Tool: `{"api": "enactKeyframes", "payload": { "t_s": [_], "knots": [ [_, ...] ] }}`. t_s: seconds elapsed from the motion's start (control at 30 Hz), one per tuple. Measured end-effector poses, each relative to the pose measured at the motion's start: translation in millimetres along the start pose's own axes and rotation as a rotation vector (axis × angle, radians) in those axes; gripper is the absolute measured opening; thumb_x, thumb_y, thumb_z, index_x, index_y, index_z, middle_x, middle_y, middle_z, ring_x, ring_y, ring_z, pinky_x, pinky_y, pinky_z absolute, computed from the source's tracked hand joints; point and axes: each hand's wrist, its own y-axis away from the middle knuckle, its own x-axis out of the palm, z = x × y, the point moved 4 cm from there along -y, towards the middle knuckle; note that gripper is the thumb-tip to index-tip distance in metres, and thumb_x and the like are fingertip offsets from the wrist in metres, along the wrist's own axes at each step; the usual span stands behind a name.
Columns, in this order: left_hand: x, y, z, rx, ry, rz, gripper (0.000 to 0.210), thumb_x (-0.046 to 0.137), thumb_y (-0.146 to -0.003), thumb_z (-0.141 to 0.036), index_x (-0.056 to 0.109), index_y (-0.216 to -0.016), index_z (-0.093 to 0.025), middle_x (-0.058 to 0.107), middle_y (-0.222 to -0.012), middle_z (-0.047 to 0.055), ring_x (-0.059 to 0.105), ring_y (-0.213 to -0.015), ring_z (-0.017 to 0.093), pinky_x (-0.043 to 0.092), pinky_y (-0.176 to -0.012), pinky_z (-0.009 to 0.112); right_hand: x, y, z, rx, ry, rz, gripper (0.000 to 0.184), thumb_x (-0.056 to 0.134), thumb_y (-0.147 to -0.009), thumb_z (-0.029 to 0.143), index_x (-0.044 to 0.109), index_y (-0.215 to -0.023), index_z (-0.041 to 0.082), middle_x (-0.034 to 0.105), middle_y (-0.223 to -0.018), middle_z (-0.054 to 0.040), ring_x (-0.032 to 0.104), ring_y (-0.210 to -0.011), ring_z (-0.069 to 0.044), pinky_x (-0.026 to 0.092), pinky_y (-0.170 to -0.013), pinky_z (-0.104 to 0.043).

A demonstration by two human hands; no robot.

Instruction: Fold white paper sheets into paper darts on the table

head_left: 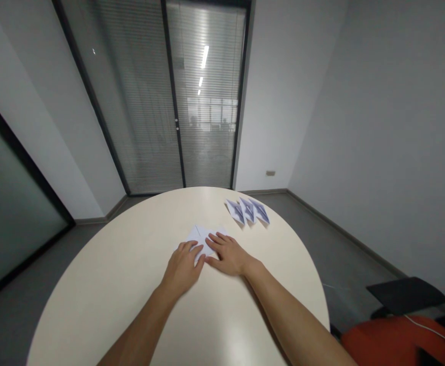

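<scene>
A folded sheet of white paper lies flat on the round cream table, with crease lines showing on its far part. Over its near left edge rests my left hand, fingers apart and touching the paper. My right hand lies spread across the paper's right side, palm down. Both thumbs come close together at the near edge. The hands cover much of the paper, so its full outline is hidden.
Three folded paper pieces, white and bluish, stand in a row at the table's far right. An orange chair with a black part is at the lower right. Beyond the table is a glass door with blinds.
</scene>
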Motion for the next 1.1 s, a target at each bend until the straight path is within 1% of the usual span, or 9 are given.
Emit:
{"api": "enactKeyframes", "payload": {
  "t_s": [0.13, 0.23, 0.33, 0.43, 0.57, 0.73, 0.83, 0.97, 1.1],
  "knots": [
    [1.7, 1.5, 0.9, -0.014, -0.002, 0.003, 0.04, 0.048, -0.101, -0.037, 0.069, -0.129, -0.017, 0.066, -0.134, 0.013, 0.055, -0.126, 0.028, 0.044, -0.111, 0.044, 0.9, 1.3, -6.6, 0.08, -0.007, 0.019, 0.084, 0.034, -0.098, 0.072, 0.033, -0.161, 0.016, 0.024, -0.168, -0.0154, 0.017, -0.156, -0.039, 0.015, -0.124, -0.06],
    [1.4, 2.5, -2.2, -0.021, -0.018, 0.006, 0.04, 0.05, -0.1, -0.039, 0.069, -0.129, -0.018, 0.065, -0.135, 0.013, 0.054, -0.127, 0.028, 0.042, -0.112, 0.044, 2.1, 1.8, -11.4, 0.115, 0.008, 0.018, 0.084, 0.036, -0.099, 0.069, 0.029, -0.161, 0.012, 0.021, -0.168, -0.0177, 0.016, -0.156, -0.039, 0.014, -0.124, -0.061],
    [0.6, 4.3, -4.6, -0.059, -0.053, 0.017, 0.04, 0.051, -0.099, -0.04, 0.067, -0.131, -0.021, 0.063, -0.139, 0.012, 0.053, -0.129, 0.029, 0.038, -0.113, 0.049, 1.5, 1.5, -14.1, 0.104, 0.018, -0.021, 0.079, 0.041, -0.099, 0.065, 0.034, -0.16, 0.014, 0.027, -0.166, -0.0185, 0.021, -0.155, -0.039, 0.016, -0.122, -0.063],
    [-0.3, 5.8, -5.2, -0.097, -0.076, 0.025, 0.04, 0.05, -0.1, -0.039, 0.065, -0.134, -0.025, 0.061, -0.143, 0.011, 0.051, -0.132, 0.03, 0.034, -0.115, 0.052, -2.7, 1.2, -14.2, 0.056, 0.034, -0.098, 0.069, 0.048, -0.098, 0.062, 0.048, -0.152, 0.019, 0.04, -0.16, -0.0189, 0.034, -0.149, -0.039, 0.022, -0.119, -0.064],
    [0.2, 5.9, -4.2, -0.114, -0.116, 0.039, 0.042, 0.05, -0.1, -0.04, 0.064, -0.136, -0.025, 0.061, -0.143, 0.012, 0.052, -0.131, 0.031, 0.034, -0.115, 0.053, -10.0, 0.1, -10.7, -0.056, 0.067, -0.173, 0.052, 0.058, -0.096, 0.054, 0.067, -0.133, 0.02, 0.061, -0.143, -0.0179, 0.053, -0.133, -0.034, 0.035, -0.113, -0.053],
    [3.5, 7.1, 0.7, -0.155, -0.156, 0.052, 0.046, 0.05, -0.099, -0.045, 0.063, -0.138, -0.024, 0.056, -0.149, 0.013, 0.046, -0.139, 0.035, 0.031, -0.116, 0.056, -18.9, -1.1, -3.0, -0.152, 0.058, -0.186, 0.034, 0.059, -0.096, 0.041, 0.078, -0.111, 0.017, 0.076, -0.109, -0.0138, 0.066, -0.107, -0.027, 0.045, -0.101, -0.038],
    [6.0, 8.0, 5.0, -0.184, -0.158, 0.065, 0.048, 0.048, -0.1, -0.047, 0.063, -0.137, -0.02, 0.053, -0.152, 0.014, 0.041, -0.143, 0.039, 0.029, -0.117, 0.058, -22.9, -1.0, 1.2, -0.166, 0.033, -0.175, 0.029, 0.056, -0.097, 0.035, 0.08, -0.096, 0.018, 0.076, -0.089, -0.009, 0.067, -0.097, -0.024, 0.047, -0.093, -0.033],
    [7.7, 6.5, 10.5, -0.201, -0.16, 0.052, 0.048, 0.046, -0.1, -0.047, 0.063, -0.135, -0.017, 0.054, -0.151, 0.014, 0.041, -0.143, 0.039, 0.031, -0.116, 0.056, -22.1, -1.2, 4.7, -0.218, -0.025, -0.142, 0.027, 0.058, -0.094, 0.03, 0.079, -0.08, 0.021, 0.074, -0.074, -0.0058, 0.067, -0.107, -0.025, 0.048, -0.091, -0.03],
    [7.4, 3.2, 16.9, -0.189, -0.161, 0.022, 0.049, 0.052, -0.097, -0.045, 0.062, -0.135, -0.016, 0.058, -0.144, 0.017, 0.049, -0.136, 0.035, 0.036, -0.114, 0.051, -16.8, -1.3, 7.3, -0.298, -0.072, -0.108, 0.024, 0.063, -0.091, 0.029, 0.078, -0.074, 0.021, 0.073, -0.068, -0.0043, 0.068, -0.109, -0.024, 0.049, -0.091, -0.029]
  ]
}}
